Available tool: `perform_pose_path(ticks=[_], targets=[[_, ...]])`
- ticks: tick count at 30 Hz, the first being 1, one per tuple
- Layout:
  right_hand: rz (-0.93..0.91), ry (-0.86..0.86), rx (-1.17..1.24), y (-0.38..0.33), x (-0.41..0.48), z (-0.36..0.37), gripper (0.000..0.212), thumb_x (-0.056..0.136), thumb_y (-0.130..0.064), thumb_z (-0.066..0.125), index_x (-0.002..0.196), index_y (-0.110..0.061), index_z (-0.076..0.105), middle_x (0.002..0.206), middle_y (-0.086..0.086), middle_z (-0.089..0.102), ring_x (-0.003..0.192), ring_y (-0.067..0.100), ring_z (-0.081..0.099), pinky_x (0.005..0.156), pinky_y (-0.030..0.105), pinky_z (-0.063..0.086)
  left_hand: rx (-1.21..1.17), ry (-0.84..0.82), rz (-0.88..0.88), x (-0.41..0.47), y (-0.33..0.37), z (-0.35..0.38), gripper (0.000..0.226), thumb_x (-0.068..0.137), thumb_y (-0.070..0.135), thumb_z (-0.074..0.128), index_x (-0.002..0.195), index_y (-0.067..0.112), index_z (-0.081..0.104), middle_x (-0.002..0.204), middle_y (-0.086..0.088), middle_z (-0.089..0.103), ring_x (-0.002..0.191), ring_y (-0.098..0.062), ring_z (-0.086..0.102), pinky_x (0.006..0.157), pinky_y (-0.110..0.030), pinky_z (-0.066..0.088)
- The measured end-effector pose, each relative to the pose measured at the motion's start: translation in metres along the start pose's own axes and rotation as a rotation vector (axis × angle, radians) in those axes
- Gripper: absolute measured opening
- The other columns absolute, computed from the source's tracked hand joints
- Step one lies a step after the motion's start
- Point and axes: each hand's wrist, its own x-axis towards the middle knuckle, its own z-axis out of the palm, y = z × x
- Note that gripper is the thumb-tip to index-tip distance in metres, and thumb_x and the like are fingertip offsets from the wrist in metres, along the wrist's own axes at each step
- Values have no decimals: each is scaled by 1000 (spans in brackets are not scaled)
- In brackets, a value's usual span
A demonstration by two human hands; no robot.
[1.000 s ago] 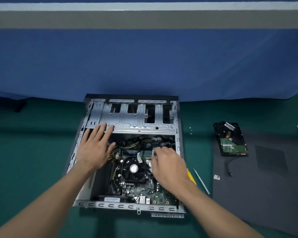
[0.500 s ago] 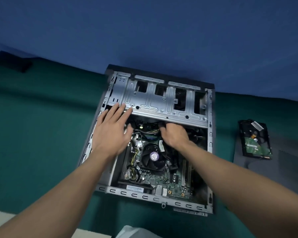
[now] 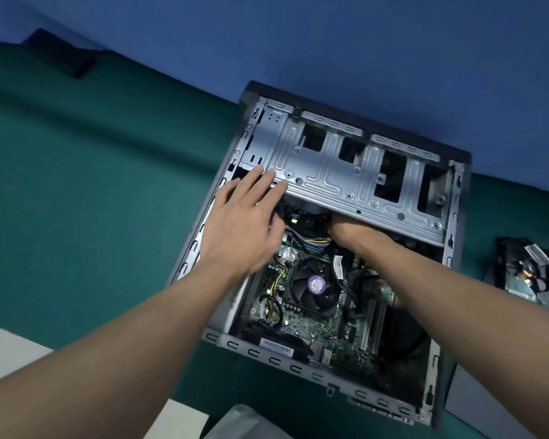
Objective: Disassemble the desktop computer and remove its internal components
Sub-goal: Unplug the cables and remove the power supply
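A: quick count, what's actually out there?

B: One grey-and-black steel desktop computer case (image 3: pixel 268 359), on its side with the open face up, on the green-covered worktop (image 3: pixel 76 191). Inside it there's one silver stamped-metal drive cage (image 3: pixel 339 175) with four rectangular cut-outs, one green motherboard (image 3: pixel 311 327), and one square black cooler fan (image 3: pixel 301 289) with a round purple sticker. Plus one loose black hard drive (image 3: pixel 526 277) with a green circuit board, and two bare hands.

A: which way does the case point?

B: The long axis runs away from the person. The black front end is toward the blue cloth backdrop (image 3: pixel 330 42), and the slotted rear rim is nearest the camera. It sits skewed, right of centre.

A: and the hands?

B: The left hand (image 3: pixel 244 223) is flat, fingers straight and spread, tips resting on the cage's near left corner, gripping nothing. The right hand (image 3: pixel 352 232) is shoved under the cage's near edge. The metal hides its fingers, so I can't tell if it has hold of anything.

A: anything else around?

B: A bundle of yellow and purple cables (image 3: pixel 313 243) sits between the two hands. The hard drive lies well apart, right of the case. There's also a flat black slab (image 3: pixel 61 55) far left by the backdrop.
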Motion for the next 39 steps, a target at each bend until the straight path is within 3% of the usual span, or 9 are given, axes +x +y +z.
perform_pose_path(ticks=[5,8,12,17,22,25,31,36,39], targets=[[-97,-32,-59,-1,-6,4,33,98,-13,34,130,-7,42,135,20,48,112,30,51,92,35,38,8,-5,-4,0,-1,1,56,92,38,35,147,26,38,156,3,33,147,-10,16,117,-36,14],[-104,-131,-65,-1,-4,2,39,100,-10,35,138,-4,33,139,23,43,124,34,46,100,36,35,11,0,-4,0,-1,2,57,91,38,34,146,26,39,155,3,34,147,-10,17,117,-36,16],[-124,-168,-12,-4,0,-5,41,98,-1,36,139,2,31,142,23,37,131,34,37,103,27,26,7,9,-6,0,-1,2,56,91,37,35,145,24,41,154,2,37,146,-11,20,115,-36,18],[-210,-28,-111,5,2,-2,56,92,-5,47,143,-5,24,145,21,31,129,36,36,109,35,28,4,18,-9,-1,0,2,55,90,36,37,144,24,43,153,1,39,145,-12,23,114,-36,19],[-184,-74,-66,3,4,-2,40,94,-1,42,134,-1,36,133,22,45,107,30,48,92,30,38,-3,17,-11,-1,0,0,55,90,35,39,144,23,44,153,1,39,145,-12,22,112,-33,15],[-225,14,-156,11,0,3,41,93,-11,46,132,-6,34,130,18,45,111,30,47,99,33,36,2,12,-6,-2,0,0,55,91,35,40,144,23,43,153,1,38,146,-12,21,111,-32,14],[-162,-110,-128,-1,6,-4,37,98,-4,38,135,0,37,136,21,44,122,33,47,88,23,34,1,17,-16,-2,-2,3,55,91,35,41,144,24,43,153,1,38,146,-11,21,112,-34,15],[-213,50,-160,9,-3,4,40,91,-8,48,129,-10,34,128,18,47,115,34,49,98,37,39,-13,15,-14,-2,0,3,56,91,35,40,145,24,41,154,1,37,146,-11,20,114,-36,19],[-163,-32,-138,2,2,0,37,95,-9,45,132,-6,38,135,19,45,121,33,46,102,36,35,-16,22,-13,-1,-1,4,56,90,35,40,145,24,42,154,1,37,146,-11,20,114,-35,19]])
